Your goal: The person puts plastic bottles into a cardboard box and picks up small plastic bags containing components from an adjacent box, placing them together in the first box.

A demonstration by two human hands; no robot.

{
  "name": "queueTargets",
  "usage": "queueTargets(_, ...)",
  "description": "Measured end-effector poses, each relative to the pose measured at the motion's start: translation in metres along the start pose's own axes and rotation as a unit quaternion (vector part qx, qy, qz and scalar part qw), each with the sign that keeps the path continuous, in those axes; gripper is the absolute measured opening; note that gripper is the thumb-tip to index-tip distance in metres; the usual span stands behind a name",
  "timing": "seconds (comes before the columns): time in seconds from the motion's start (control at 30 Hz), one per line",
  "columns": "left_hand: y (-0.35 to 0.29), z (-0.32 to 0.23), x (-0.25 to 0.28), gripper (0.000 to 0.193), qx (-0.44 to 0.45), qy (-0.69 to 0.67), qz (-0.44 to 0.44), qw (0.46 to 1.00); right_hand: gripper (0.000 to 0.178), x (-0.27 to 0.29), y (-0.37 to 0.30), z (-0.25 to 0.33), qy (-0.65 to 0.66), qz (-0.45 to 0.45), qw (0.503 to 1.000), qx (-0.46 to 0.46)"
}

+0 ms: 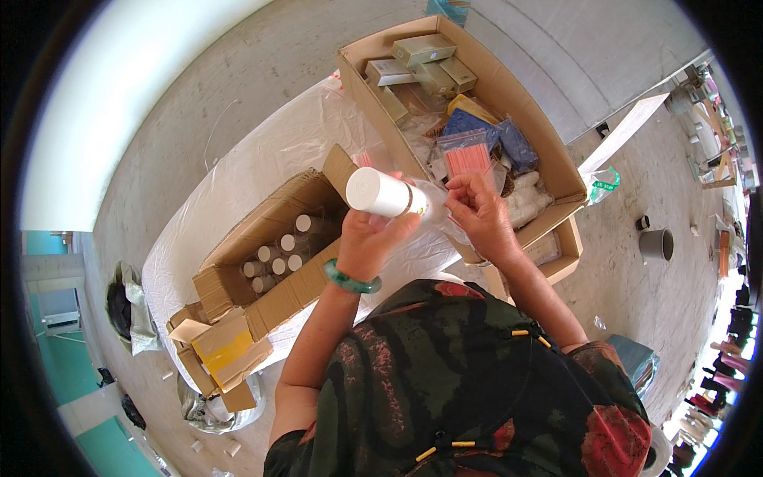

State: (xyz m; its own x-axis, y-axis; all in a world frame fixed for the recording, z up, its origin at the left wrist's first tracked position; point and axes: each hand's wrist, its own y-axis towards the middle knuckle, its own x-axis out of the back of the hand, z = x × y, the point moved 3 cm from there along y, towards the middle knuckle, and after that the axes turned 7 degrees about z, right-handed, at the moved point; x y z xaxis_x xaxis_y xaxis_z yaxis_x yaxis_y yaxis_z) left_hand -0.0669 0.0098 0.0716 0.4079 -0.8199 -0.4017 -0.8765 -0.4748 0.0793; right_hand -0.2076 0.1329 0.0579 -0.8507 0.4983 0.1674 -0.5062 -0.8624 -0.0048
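My left hand [367, 248], with a green bangle at its wrist, is wrapped round a white cylindrical container [381, 192] that has a thin gold-brown band. The container lies tilted, its round white end toward the upper left. From its other end runs clear plastic film [439, 208], which my right hand [486, 221] pinches between thumb and fingers. Below and left of my left hand, an open cardboard box [290, 298] holds several white-ended cylinders [297, 262], some wrapped in clear plastic.
Beyond my right hand stands a larger carton [548, 127] with small boxes [425, 49], a bag of pink sticks [469, 159] and blue packets [515, 147]. White sheeting [262, 155] covers the surface under the boxes. A grey bucket [656, 244] stands on the floor at right.
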Motion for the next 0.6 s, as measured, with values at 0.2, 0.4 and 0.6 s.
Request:
queueTargets(0.2,0.004,-0.001,0.002,0.056,-0.025,-0.052,-0.080,0.995,0.036,-0.003,-0.001,0.010,-0.084,0.028,0.996,0.031)
queueTargets(0.4,0.008,0.008,0.007,0.041,-0.047,-0.074,-0.138,0.987,0.048,-0.003,0.001,0.013,-0.119,0.046,0.990,0.065)
queueTargets(0.6,0.009,0.016,0.000,0.042,-0.026,-0.064,-0.134,0.989,0.059,-0.003,0.001,0.013,-0.150,0.081,0.984,0.052)
